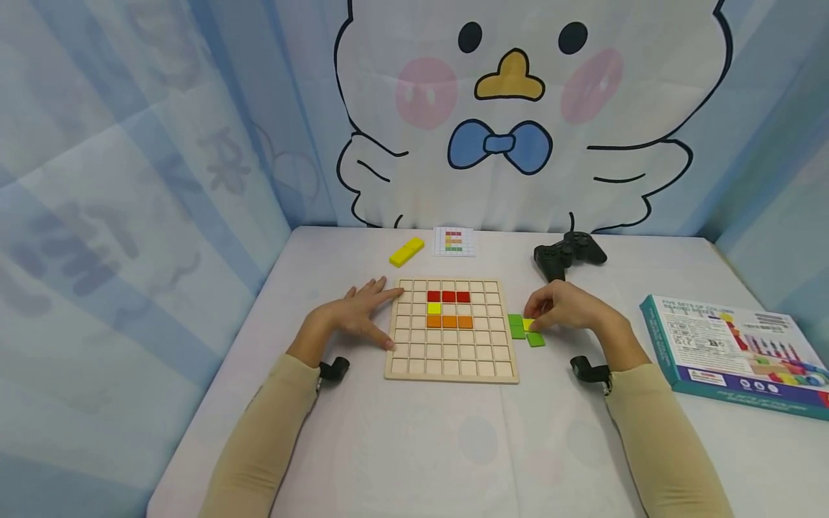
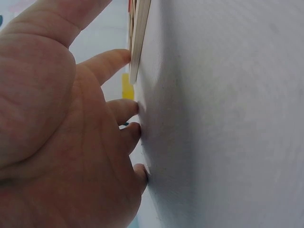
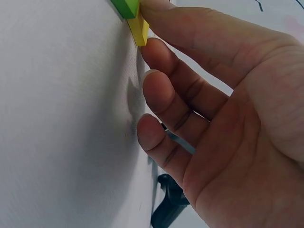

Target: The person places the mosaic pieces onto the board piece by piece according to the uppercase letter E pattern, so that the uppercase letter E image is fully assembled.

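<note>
A wooden grid board (image 1: 453, 370) lies in the middle of the table. It carries a row of red tiles (image 1: 448, 296), one yellow tile (image 1: 434, 309) below the left end, and a row of orange tiles (image 1: 450, 321). With its fingers spread, my left hand (image 1: 352, 316) touches the board's left edge with thumb and index finger; the other fingertips rest on the table. Right of the board, my right hand (image 1: 565, 306) pinches another yellow tile (image 3: 137, 29) between thumb and fingers. Green tiles (image 1: 517, 327) lie beside it, partly hidden by the hand in the right wrist view.
Behind the board are a yellow stick-shaped block (image 1: 406, 252) and a small pattern card (image 1: 454, 242) with coloured squares. A black game controller (image 1: 568, 253) sits behind my right hand. At the right edge of the table lies a flat box (image 1: 738, 352).
</note>
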`<control>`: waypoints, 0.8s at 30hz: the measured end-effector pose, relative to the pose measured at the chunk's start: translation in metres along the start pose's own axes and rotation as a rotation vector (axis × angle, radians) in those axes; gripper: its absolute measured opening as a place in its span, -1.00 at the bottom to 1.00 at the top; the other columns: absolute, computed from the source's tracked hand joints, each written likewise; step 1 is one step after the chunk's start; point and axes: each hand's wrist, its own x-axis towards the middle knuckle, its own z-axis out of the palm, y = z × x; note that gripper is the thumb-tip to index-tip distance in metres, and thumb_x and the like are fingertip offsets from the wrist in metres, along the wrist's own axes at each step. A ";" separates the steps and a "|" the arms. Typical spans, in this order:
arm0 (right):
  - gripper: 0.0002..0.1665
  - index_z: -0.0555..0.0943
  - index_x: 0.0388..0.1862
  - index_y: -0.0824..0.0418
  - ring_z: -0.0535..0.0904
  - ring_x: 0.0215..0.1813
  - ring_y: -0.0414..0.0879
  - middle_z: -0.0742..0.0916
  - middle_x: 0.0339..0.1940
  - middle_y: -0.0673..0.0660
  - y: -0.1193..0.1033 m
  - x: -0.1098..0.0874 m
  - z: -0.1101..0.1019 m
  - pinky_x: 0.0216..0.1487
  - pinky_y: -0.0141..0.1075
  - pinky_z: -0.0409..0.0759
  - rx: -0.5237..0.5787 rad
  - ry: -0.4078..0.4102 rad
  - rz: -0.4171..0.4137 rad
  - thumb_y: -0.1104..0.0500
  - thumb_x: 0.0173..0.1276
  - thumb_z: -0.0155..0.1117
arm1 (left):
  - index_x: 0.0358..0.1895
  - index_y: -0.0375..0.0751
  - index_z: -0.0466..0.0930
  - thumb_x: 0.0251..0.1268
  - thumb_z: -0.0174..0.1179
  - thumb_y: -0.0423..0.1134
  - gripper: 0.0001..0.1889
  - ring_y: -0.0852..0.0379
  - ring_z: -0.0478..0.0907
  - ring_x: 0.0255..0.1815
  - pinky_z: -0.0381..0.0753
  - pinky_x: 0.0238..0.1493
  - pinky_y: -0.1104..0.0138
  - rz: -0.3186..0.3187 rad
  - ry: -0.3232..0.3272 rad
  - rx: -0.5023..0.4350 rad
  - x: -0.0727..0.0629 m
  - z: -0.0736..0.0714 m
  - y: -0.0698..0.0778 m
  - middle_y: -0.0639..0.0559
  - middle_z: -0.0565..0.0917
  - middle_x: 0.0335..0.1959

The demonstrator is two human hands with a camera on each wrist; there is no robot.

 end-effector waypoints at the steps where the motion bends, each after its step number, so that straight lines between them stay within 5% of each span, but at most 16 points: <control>1: -0.83 0.79 -0.23 0.13 0.58 -0.21 -0.03 0.78 -0.31 0.02 0.000 0.000 0.000 -0.10 -0.23 0.56 -0.001 0.004 0.004 0.25 0.20 0.60 | 0.71 0.25 -0.05 0.00 0.54 0.30 0.23 -0.14 -0.46 0.77 -0.46 0.69 -0.17 0.001 0.001 -0.001 0.000 0.000 0.000 -0.13 -0.33 0.76; 12: -0.79 0.81 -0.13 0.14 0.57 -0.17 -0.02 0.79 -0.26 0.03 -0.002 -0.001 0.001 -0.07 -0.22 0.54 -0.026 0.042 0.063 0.25 0.24 0.55 | 0.72 0.25 -0.06 -0.01 0.54 0.31 0.24 -0.14 -0.47 0.77 -0.47 0.69 -0.16 -0.004 -0.005 -0.006 0.000 0.000 0.000 -0.12 -0.34 0.76; 24: -0.82 0.71 -0.18 0.17 0.53 -0.18 0.00 0.70 -0.29 0.09 -0.003 0.000 0.003 -0.12 -0.20 0.50 -0.014 0.030 0.035 0.26 0.26 0.53 | 0.72 0.23 -0.05 -0.02 0.55 0.31 0.25 -0.13 -0.46 0.77 -0.47 0.69 -0.16 -0.005 -0.006 -0.013 0.000 0.000 0.000 -0.13 -0.34 0.76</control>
